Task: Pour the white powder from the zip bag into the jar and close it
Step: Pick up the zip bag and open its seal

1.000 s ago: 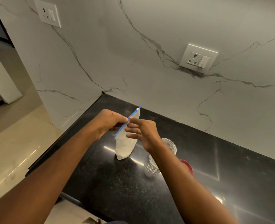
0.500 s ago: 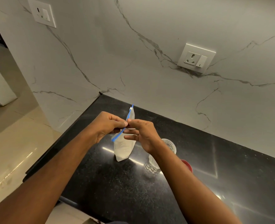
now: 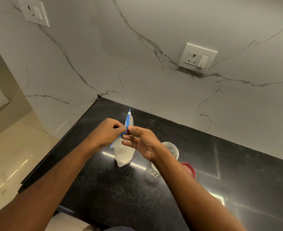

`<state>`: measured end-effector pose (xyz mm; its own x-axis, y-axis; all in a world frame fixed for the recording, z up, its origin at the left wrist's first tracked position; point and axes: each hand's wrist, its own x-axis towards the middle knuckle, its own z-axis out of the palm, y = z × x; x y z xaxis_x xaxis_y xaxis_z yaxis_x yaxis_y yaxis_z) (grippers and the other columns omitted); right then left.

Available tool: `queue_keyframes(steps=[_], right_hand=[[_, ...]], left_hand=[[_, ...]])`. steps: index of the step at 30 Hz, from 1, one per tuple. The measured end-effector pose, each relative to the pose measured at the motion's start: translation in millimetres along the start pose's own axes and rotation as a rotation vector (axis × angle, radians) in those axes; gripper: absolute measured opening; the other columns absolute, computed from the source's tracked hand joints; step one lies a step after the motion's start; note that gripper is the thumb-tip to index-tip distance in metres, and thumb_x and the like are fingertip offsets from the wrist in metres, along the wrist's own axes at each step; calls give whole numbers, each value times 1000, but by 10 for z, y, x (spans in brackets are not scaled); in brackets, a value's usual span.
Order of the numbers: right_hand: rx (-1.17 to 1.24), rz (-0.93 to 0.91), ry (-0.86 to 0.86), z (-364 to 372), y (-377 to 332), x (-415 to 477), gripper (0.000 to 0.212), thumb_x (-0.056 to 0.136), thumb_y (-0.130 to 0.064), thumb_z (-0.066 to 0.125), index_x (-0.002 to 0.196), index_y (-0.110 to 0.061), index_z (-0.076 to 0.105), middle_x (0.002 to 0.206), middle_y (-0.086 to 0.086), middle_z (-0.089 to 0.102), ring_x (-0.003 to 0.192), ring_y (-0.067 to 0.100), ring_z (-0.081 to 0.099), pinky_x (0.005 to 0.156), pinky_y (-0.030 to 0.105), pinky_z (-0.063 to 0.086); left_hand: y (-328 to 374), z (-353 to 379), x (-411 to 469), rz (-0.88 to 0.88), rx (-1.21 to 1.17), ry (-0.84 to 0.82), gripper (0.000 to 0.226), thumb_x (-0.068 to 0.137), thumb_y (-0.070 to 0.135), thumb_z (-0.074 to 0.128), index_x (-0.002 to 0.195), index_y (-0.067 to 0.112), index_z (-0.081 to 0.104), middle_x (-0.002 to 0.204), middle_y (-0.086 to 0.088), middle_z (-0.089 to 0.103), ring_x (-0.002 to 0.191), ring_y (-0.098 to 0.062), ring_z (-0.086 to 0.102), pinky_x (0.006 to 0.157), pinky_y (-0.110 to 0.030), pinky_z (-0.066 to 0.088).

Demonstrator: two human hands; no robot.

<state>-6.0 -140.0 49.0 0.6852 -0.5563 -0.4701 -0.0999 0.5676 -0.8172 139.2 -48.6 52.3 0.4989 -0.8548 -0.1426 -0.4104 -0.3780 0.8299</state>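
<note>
1. Now I see the zip bag [image 3: 124, 155] upright on the table [image 3: 117, 200], jar [image 3: 172, 147] just beside it.
2. Left hand [image 3: 108, 131] fingers pinch its blue seal [image 3: 127, 120].
3. Right hand [image 3: 143, 143] pinches opposite, remaining fingers spread.

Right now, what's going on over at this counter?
A person is working at the blue seal of a zip bag of white powder. The left hand and the right hand both pinch its top edge, and the bag stands upright, its bottom seemingly on the black counter. A clear jar sits open beside it, partly behind the right forearm, with a red lid just past it. Nothing looks poured yet.
</note>
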Motion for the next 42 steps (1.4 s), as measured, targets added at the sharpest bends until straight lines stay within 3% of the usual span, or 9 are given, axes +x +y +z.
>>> queue_keyframes(steps=[8,15,20,22,26,32,36,40,42], right_hand=[[-117,-125,57,-28,41,-13,16,101,-10,68,109,0,78,106,19,80,88,26,80,79,39,66],[-346,-374,288,-69,-48,-178,12,96,-9,68,93,-2,77,83,17,80,68,25,78,64,35,66],[-487,-508,279,11,-48,-235,7,93,-8,71,92,-6,77,79,12,79,65,19,78,59,29,63],[-454,-501,248,34,-33,-234,8,96,-10,70,96,-7,78,84,12,80,70,22,79,62,30,64],[-434,-518,243,76,35,-209,13,100,-10,66,105,-5,78,91,13,80,73,19,77,67,30,64],[-483,-537,238,71,87,-200,14,99,-7,66,106,-4,77,95,13,79,77,19,77,69,28,64],[-572,-517,193,27,59,-193,16,100,-8,65,111,-6,77,101,12,79,85,20,78,75,29,64],[-512,-603,229,-145,-38,-246,12,99,-23,70,98,-14,78,90,3,77,80,11,71,69,23,57],[-460,-660,325,-284,-122,-274,12,101,-25,69,102,-15,76,95,0,75,84,10,72,74,28,60]], left_hand=[[8,-12,-29,40,-31,13,26,104,21,62,80,24,70,83,1,70,77,-12,65,66,-23,51],[49,-255,-69,172,179,292,9,95,10,72,95,16,77,86,7,71,78,-5,68,64,-14,46],[409,-317,-95,369,339,178,18,90,7,77,90,25,80,91,6,70,79,-7,68,70,-28,60],[608,-270,-46,283,322,75,8,97,25,73,99,22,81,88,7,75,74,-4,69,65,-24,58],[767,-134,153,-15,360,-107,50,102,50,63,89,4,79,82,-12,79,75,-24,79,76,-35,67],[694,24,307,13,349,12,28,101,27,69,85,7,81,74,-8,74,63,-17,69,56,-21,47],[722,1,297,26,345,-1,23,101,22,68,91,6,81,87,-11,76,71,-22,73,59,-23,50],[935,-113,289,146,303,69,34,102,25,68,85,-3,78,77,-21,74,62,-22,64,64,-41,58],[1137,-218,290,241,259,111,34,101,27,70,80,2,79,71,-14,76,60,-21,68,65,-36,60]])
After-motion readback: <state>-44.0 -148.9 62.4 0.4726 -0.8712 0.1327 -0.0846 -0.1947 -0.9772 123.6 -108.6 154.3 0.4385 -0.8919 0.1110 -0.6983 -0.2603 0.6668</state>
